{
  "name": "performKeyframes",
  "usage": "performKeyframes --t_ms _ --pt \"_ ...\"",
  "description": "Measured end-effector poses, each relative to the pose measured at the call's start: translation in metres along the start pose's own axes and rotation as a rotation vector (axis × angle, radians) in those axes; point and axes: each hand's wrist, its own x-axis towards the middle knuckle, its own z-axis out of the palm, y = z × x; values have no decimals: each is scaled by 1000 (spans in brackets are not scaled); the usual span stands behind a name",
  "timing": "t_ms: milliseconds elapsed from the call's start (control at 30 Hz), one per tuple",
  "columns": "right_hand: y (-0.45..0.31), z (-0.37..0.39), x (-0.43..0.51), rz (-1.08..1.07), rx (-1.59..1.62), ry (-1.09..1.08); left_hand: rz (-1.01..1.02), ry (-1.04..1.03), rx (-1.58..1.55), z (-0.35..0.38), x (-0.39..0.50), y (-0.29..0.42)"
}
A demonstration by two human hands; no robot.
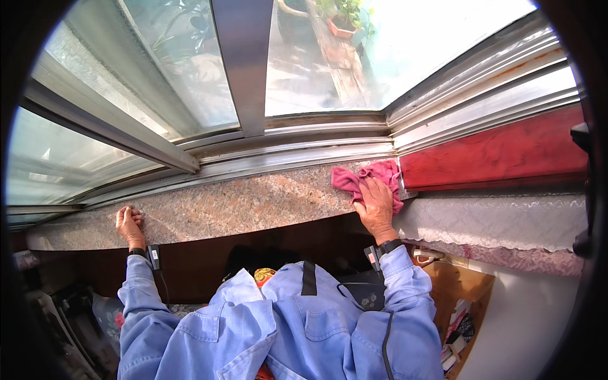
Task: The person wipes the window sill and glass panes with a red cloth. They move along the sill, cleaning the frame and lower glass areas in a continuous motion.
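Note:
My right hand [377, 205] presses on a crumpled pink cloth [349, 180] at the right end of the speckled stone windowsill [237, 204]. The cloth bunches around my fingers and touches the corner by a red panel [494, 152]. Far to the left, my left hand [128, 224] rests at the sill with its fingers curled in. I see nothing held in it, though the inside of the palm is hidden. Both wrists wear black bands with small devices.
Behind the sill run metal sliding-window tracks [304, 154] and glass panes [190, 71]. A potted plant [343, 26] stands outside. On the right hangs a pale lace-edged cloth [498, 221], above a wooden surface [456, 280] holding small items. A black cable [387, 342] crosses my right sleeve.

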Motion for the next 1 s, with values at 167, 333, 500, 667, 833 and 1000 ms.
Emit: performKeyframes --t_ms 167,333,500,667,833,1000 --pt "50 -22 -22 257 -226 -103 -1 1 -30 2 -1 -1" --pt "-20 5 -2 67 1 38 -9 -5 -19 4 -6 6" --pt "-149 10 32 -626 280 -166 -3 -15 6 5 -8 8" --pt "-87 -11 46 -539 84 -78 -14 -41 36 1 -10 9" --pt "-5 -24 31 100 30 -189 -5 -41 12 5 -17 16" --pt "-86 16 48 -341 -12 -55 -28 -22 -35 11 -22 21"
